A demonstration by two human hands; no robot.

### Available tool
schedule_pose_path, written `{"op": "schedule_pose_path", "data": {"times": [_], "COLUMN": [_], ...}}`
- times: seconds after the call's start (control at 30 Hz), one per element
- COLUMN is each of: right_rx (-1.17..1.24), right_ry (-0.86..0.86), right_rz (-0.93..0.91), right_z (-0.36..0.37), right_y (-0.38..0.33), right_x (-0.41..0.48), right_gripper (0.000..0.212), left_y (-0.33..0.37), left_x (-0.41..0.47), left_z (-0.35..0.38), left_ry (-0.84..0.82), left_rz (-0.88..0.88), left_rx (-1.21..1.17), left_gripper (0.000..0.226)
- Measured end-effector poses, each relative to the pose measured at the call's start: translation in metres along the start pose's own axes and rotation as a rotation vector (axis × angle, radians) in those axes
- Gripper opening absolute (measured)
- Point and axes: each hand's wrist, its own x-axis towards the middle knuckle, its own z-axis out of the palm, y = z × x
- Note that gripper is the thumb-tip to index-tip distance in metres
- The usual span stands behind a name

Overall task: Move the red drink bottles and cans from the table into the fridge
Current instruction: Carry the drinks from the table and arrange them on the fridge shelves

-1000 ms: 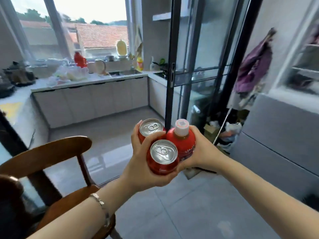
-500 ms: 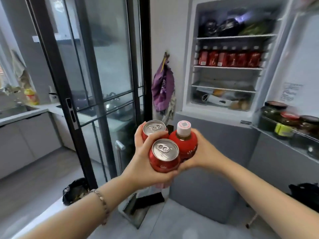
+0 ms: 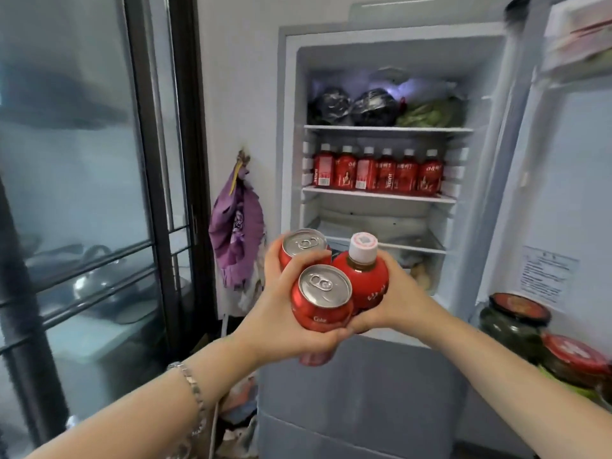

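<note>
The left hand (image 3: 284, 313) grip is curling round two red cans (image 3: 323, 298); the right hand (image 3: 402, 301) grip is wrapping a red bottle (image 3: 364, 279). All three are touching, hovering in front of the open fridge (image 3: 381, 392), lower than its bottle row (image 3: 377, 172).

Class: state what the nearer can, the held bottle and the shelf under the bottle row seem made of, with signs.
Nearer can: metal, likely aluminium; shiny silver lid with pull tab. Bottle: probably plastic; glossy red body, matte pale screw cap. Shelf: seemingly glass, white-edged; too blurred to confirm.
</note>
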Motion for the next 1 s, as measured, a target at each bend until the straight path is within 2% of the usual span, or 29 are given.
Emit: {"op": "schedule_pose_path", "data": {"times": [0.1, 0.23, 0.33, 0.53, 0.6, 0.7, 0.77, 1.0], "right_rx": [-0.027, -0.048, -0.074, -0.087, -0.067, -0.061, -0.050, -0.023], "right_ry": [0.060, 0.113, 0.186, 0.300, 0.269, 0.129, 0.081, 0.007], "right_rz": [0.011, -0.002, 0.008, -0.016, -0.052, -0.127, -0.120, -0.033], "right_z": [-0.020, -0.046, -0.066, -0.110, -0.126, -0.149, -0.161, -0.182], "right_y": [0.028, 0.047, 0.061, 0.077, 0.080, 0.086, 0.093, 0.130], "right_x": [0.051, 0.116, 0.168, 0.249, 0.277, 0.316, 0.340, 0.412], "right_gripper": [0.105, 0.099, 0.103, 0.110, 0.101, 0.073, 0.062, 0.055], "left_y": [-0.051, -0.114, -0.157, -0.202, -0.213, -0.226, -0.238, -0.284], "left_x": [0.052, 0.120, 0.178, 0.275, 0.306, 0.345, 0.365, 0.408], "left_z": [0.015, 0.030, 0.035, 0.049, 0.053, 0.059, 0.064, 0.086], "left_ry": [-0.040, -0.091, -0.121, -0.165, -0.180, -0.221, -0.226, -0.122], "left_rz": [0.050, 0.087, 0.145, 0.209, 0.183, 0.086, 0.026, -0.159], "left_rx": [-0.060, -0.121, -0.151, -0.171, -0.164, -0.142, -0.140, -0.179], "left_gripper": [0.081, 0.082, 0.082, 0.081, 0.079, 0.076, 0.076, 0.075]}}
